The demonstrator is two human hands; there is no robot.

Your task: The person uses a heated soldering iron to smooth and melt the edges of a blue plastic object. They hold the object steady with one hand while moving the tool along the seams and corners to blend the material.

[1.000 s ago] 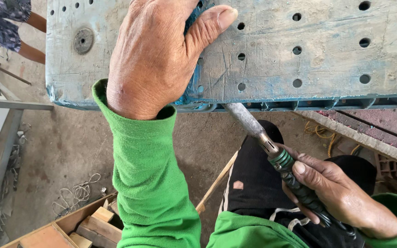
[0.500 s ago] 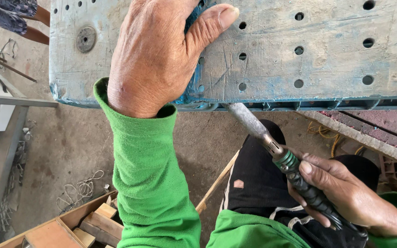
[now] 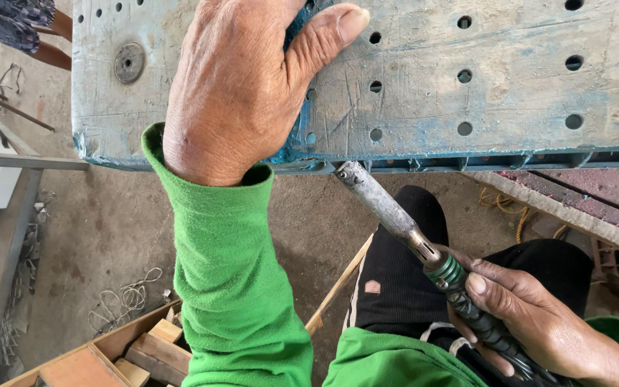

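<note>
The perforated blue worktop [image 3: 481,93] is pressed flat by the left hand [image 3: 245,79], fingers spread and thumb stretched out along its surface. Below the worktop's near edge, a soldering iron [image 3: 424,251] is gripped by the right hand [image 3: 531,322], fingers closed around the handle, with the tip set against that edge.

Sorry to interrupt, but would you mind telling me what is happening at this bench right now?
A person in green sleeves is working at the edge of a worn blue perforated panel. The left hand lies flat on top of the panel, thumb spread. The right hand grips the dark handle of a torch-like tool, whose grey metal tip touches the panel's front edge just below the left hand. Wooden offcuts lie on the floor below.
</note>
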